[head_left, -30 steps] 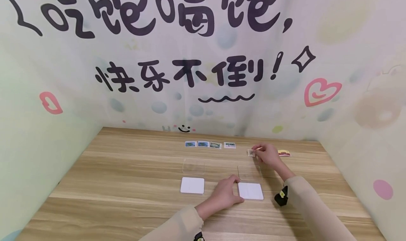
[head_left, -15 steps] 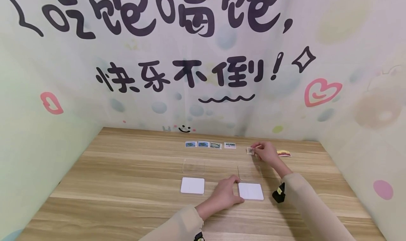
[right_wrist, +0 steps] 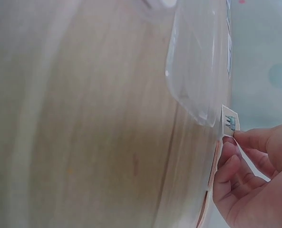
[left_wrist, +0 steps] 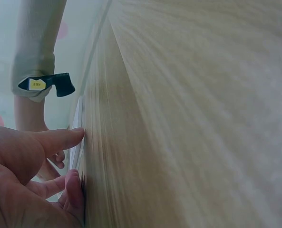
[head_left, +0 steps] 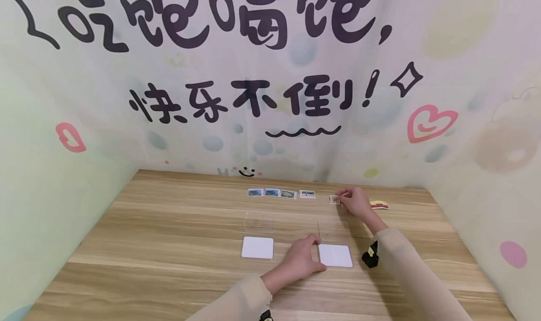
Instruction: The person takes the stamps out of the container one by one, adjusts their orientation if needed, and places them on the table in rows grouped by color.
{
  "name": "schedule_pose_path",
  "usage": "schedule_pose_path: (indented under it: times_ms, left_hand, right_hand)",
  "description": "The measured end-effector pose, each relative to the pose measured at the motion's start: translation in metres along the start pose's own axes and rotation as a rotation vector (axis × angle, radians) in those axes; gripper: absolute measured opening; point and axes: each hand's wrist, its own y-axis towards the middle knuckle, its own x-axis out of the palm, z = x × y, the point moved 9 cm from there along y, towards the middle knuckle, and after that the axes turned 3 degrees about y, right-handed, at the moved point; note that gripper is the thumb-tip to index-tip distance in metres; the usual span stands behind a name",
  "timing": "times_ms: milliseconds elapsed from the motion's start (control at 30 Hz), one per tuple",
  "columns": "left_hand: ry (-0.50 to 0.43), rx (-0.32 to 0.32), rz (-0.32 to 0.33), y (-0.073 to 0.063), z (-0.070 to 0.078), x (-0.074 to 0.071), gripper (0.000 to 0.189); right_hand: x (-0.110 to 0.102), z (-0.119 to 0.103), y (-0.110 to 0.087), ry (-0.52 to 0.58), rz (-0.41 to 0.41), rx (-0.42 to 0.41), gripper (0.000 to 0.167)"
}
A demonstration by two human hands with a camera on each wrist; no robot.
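Note:
My right hand pinches a small stamp between thumb and fingertips near the back of the table. In the right wrist view the stamp stands tilted, its pale face showing a small dark print. My left hand rests on the table with thumb and index finger spread around the left end of a white card, fingertips at its near and far corners. Up close, the left wrist view shows the thumb at the card's thin edge. Directly behind that card lies a clear plastic piece.
Left of centre lie a second white card and another clear plastic piece. Several picture stamps form a row along the back. A yellow and red stamp lies beyond the right wrist. A printed cloth wall closes the back.
My right hand, still pinching the stamp, has lifted slightly and its forearm has shifted a little left. The left hand keeps its place at the white card.

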Motion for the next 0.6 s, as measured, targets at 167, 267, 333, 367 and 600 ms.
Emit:
schedule_pose_path:
  times_ms: [167,267,333,367,600]
  left_hand:
    - [0.014,0.007,-0.004,0.0005,0.0004,0.0004,0.05]
    - [0.01,0.007,-0.006,0.0004,0.0006,0.0007,0.05]
    - [0.008,0.01,-0.007,0.0004,0.0007,0.0009,0.05]
    - [0.007,0.01,-0.007,0.0005,0.0006,0.0012,0.05]
    - [0.009,0.0,-0.011,0.0017,-0.0015,0.0027,0.05]
  right_hand:
    - [0.0001,0.0004,0.0014,-0.014,0.006,-0.001,0.018]
    - [0.0002,0.0004,0.002,-0.018,0.008,-0.005,0.018]
    - [0.0003,0.0005,0.0023,-0.019,0.01,-0.005,0.018]
    - [0.0002,0.0002,0.0024,-0.022,0.01,-0.01,0.018]
    - [0.0014,0.0034,0.0035,-0.042,0.02,0.002,0.016]
